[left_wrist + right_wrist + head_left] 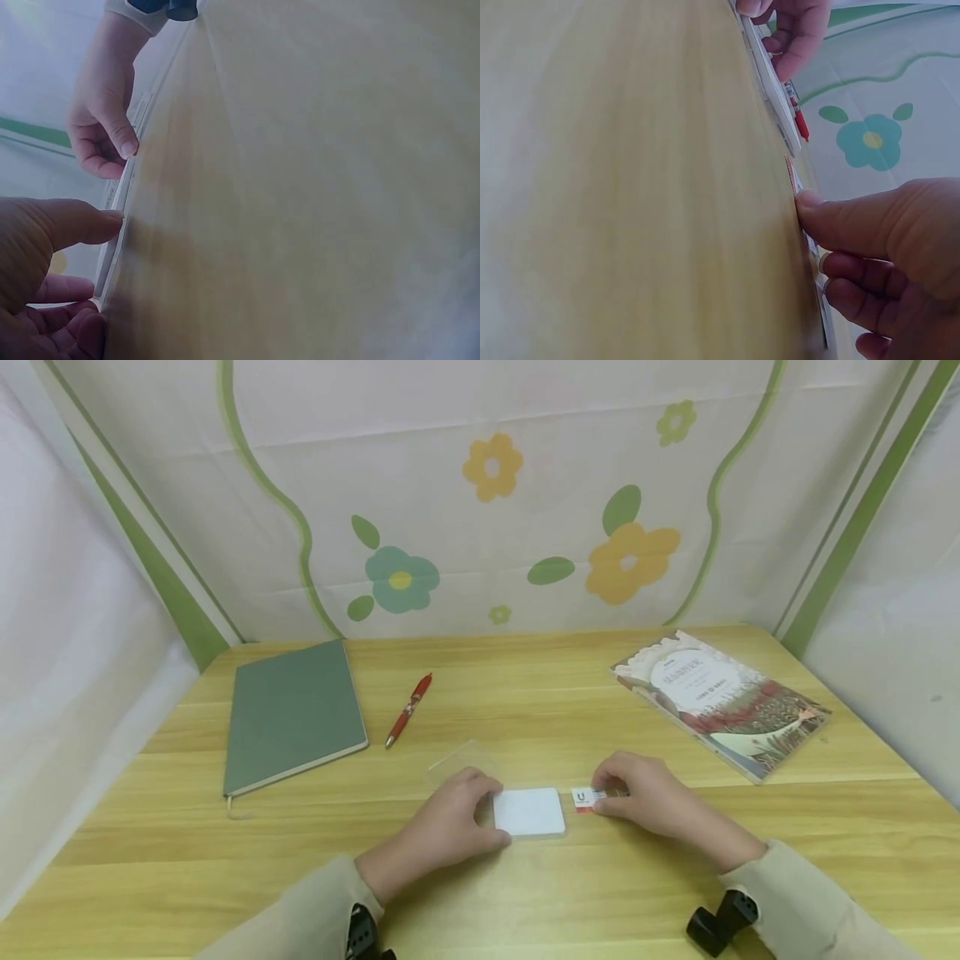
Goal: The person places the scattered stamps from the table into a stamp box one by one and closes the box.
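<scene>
- Presently, the left hand (pixel 459 822) grips a flat white rectangular slab with rounded corners (pixel 529 812) at its left end; the thumb is at the near corner and a finger at the far corner.
- The slab is lying flat on the light yellow wood-grain worktop (pixel 525 902), in front of the person and between the two hands.
- The right hand (pixel 648 797) pinches a small white card with a red strip and dark print (pixel 582 800) between its thumb and its fingers. These fingers cover the right part of the card.
- The card is just beside the right end of the slab, with a narrow gap between them. If the card touches the worktop, I cannot tell.
- Behind the left hand, on the worktop, there is a thin transparent colourless sheet (pixel 463 760), partly hidden by this hand.
- Farther to the left lies a closed dark green notebook (pixel 296 714), and near its right side a slim red pen (pixel 409 710) is placed diagonally.
- On the far right rests a booklet with a printed cover of red, white and brown plants (pixel 720 702), turned at an angle.
- At the back hangs a white cloth with orange and teal flowers and green leaves (pixel 525 402).
</scene>
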{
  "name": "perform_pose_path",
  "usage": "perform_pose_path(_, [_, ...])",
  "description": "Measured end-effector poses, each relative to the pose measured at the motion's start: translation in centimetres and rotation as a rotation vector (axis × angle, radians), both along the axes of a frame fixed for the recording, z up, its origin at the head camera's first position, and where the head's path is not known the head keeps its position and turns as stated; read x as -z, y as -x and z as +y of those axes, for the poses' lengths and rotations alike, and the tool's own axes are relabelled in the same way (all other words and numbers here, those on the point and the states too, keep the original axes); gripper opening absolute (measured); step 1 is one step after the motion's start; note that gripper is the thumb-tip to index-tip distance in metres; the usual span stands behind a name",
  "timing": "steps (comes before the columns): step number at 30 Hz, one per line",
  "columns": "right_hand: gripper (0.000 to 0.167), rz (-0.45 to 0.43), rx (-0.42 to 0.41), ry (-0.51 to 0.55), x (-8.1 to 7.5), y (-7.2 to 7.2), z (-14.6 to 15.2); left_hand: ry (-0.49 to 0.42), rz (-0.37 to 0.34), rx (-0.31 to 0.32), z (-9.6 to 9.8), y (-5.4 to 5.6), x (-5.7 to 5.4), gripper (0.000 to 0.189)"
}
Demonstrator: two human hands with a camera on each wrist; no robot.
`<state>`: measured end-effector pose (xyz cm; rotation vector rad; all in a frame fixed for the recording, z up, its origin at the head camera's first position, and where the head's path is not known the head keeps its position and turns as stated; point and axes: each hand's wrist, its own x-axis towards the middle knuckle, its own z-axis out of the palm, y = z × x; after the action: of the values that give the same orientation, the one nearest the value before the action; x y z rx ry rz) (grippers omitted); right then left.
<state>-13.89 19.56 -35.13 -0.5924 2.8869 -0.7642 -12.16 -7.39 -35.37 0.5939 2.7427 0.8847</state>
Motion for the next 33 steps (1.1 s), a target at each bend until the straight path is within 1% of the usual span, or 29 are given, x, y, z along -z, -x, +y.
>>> perform_pose_path(11, [0.019,0.013,0.005,-0.001,-0.32,-0.05,-0.38,-0.001,0.001,-0.002,-0.12,0.11,0.15,0.058])
perform_pose_path(23, [0.022,-0.016,0.034,0.029,-0.40,-0.18,-0.48,-0.034,-0.011,-0.018,-0.09,-0.04,0.30,0.057])
perform_pose_path(28, [0.020,-0.017,0.030,0.038,-0.26,-0.14,-0.49,-0.040,-0.022,-0.030,-0.01,-0.20,0.20,0.057])
perform_pose_path(33, [0.014,-0.030,0.042,0.073,-0.20,-0.21,-0.47,-0.026,-0.023,-0.033,0.03,-0.26,0.27,0.057])
